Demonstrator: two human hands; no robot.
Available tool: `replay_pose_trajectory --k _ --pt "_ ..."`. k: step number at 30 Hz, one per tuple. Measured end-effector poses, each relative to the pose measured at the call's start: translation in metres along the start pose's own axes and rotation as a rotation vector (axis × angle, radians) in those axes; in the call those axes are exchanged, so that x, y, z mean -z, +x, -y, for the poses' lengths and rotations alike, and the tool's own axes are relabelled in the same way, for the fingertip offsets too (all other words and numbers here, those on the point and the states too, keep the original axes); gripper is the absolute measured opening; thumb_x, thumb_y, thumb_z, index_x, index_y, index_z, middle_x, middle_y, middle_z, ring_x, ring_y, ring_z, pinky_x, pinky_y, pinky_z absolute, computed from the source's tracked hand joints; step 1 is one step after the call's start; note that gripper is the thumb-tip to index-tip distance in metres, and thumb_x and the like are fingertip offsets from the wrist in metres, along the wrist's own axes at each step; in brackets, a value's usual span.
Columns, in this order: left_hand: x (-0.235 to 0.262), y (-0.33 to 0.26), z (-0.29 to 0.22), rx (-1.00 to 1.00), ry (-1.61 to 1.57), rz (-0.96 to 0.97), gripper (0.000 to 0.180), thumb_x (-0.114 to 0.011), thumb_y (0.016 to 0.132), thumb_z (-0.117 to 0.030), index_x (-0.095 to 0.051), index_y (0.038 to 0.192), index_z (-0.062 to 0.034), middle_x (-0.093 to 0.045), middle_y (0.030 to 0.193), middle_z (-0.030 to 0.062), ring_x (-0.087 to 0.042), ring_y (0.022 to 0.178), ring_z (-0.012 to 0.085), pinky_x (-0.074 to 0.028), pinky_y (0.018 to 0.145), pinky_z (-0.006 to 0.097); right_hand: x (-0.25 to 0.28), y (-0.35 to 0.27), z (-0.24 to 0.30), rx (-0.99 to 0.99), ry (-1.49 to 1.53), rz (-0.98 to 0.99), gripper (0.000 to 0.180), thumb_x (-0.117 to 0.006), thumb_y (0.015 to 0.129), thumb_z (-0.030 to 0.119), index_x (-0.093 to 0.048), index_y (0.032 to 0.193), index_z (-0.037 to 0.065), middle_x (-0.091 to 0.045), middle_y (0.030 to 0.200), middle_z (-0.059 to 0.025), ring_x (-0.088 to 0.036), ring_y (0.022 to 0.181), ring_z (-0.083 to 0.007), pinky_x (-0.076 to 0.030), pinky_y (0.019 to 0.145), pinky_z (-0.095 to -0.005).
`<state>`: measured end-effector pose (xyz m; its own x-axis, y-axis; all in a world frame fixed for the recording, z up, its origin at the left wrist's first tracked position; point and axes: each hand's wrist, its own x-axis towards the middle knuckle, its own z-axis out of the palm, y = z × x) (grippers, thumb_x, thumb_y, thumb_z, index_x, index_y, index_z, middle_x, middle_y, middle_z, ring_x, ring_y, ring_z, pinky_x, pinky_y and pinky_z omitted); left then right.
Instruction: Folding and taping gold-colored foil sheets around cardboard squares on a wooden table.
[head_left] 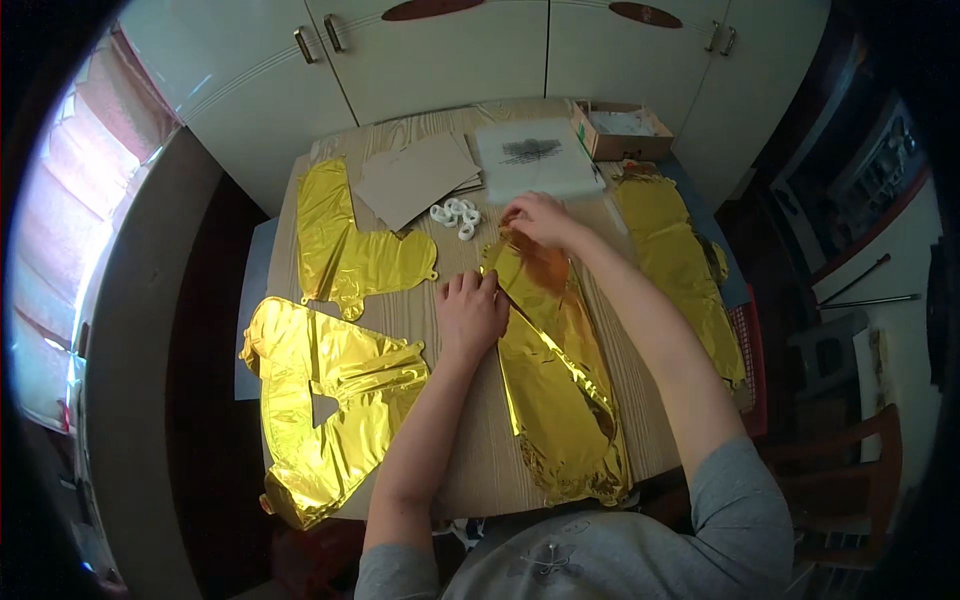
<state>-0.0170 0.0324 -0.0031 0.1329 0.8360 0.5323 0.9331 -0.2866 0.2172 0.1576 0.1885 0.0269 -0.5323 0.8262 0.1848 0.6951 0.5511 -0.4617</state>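
Note:
A flat gold foil balloon (560,420) lies lengthwise on the table in front of me, creased along its middle. My right hand (540,220) is closed at its far end, with fingertips pinching the foil there. Nearer and to the left, my left hand (473,312) has its fingers curled over the same balloon's left edge. Two more deflated foil balloons are on the left: an L-shaped one (345,245) behind and a triangular one with a hole (290,370) nearer me. A long foil balloon (675,260) lies along the table's right side.
White ribbon rolls (460,214) sit beyond my hands, beside grey-brown cardboard sheets (410,180). Farther back are a translucent white sheet with dark marks (545,175) and an open cardboard box (610,145). A wooden chair (860,490) stands at the right; pale cabinets (440,60) line the back.

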Motion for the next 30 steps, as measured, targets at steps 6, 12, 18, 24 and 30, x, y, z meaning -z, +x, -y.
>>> replay_pose_trajectory --k 6,12,18,24,30 --pt "0.003 0.000 0.000 0.006 -0.011 0.016 0.026 -0.060 0.079 -0.022 -0.067 0.102 -0.0123 -0.063 0.093 0.0076 -0.059 0.092 0.0267 -0.041 0.086 0.043 -0.008 -0.055 -0.032 -0.240 0.200 -0.103 0.025 -0.058 0.087 0.023 -0.067 0.104 0.007 -0.063 0.105 -0.0133 -0.059 0.103 -0.0306 -0.048 0.087 -0.0401" --pt "0.003 0.000 0.000 0.007 0.002 0.038 0.029 -0.060 0.082 -0.024 -0.067 0.107 -0.0125 -0.063 0.096 0.0084 -0.059 0.095 0.0271 -0.041 0.088 0.044 -0.023 -0.067 -0.031 -0.171 0.120 -0.284 0.024 -0.056 0.089 0.024 -0.067 0.106 0.010 -0.061 0.107 -0.0115 -0.058 0.105 -0.0309 -0.045 0.092 -0.0406" --pt "0.004 0.000 0.000 -0.009 0.002 -0.004 0.024 -0.060 0.081 -0.023 -0.066 0.101 -0.0106 -0.062 0.093 0.0085 -0.058 0.093 0.0271 -0.041 0.087 0.044 -0.020 -0.061 -0.029 -0.187 0.074 -0.184 0.025 -0.055 0.091 0.028 -0.067 0.107 0.013 -0.059 0.112 -0.0100 -0.056 0.108 -0.0312 -0.044 0.094 -0.0409" --pt "0.002 0.002 -0.003 -0.022 -0.016 0.000 0.026 -0.059 0.081 -0.023 -0.068 0.103 -0.0114 -0.063 0.094 0.0095 -0.059 0.094 0.0282 -0.043 0.086 0.043 -0.019 -0.070 -0.030 -0.192 0.121 -0.274 0.026 -0.056 0.091 0.026 -0.064 0.110 0.010 -0.057 0.113 -0.0133 -0.056 0.105 -0.0333 -0.045 0.093 -0.0417" --pt "-0.007 -0.002 0.004 -0.034 0.027 -0.053 0.020 -0.060 0.081 -0.021 -0.067 0.098 -0.0123 -0.061 0.087 0.0089 -0.058 0.087 0.0287 -0.043 0.084 0.045 0.006 -0.148 0.023 -0.192 0.323 -0.216 0.036 -0.060 0.090 0.022 -0.055 0.122 0.006 -0.054 0.119 -0.0181 -0.054 0.111 -0.0363 -0.043 0.095 -0.0415"
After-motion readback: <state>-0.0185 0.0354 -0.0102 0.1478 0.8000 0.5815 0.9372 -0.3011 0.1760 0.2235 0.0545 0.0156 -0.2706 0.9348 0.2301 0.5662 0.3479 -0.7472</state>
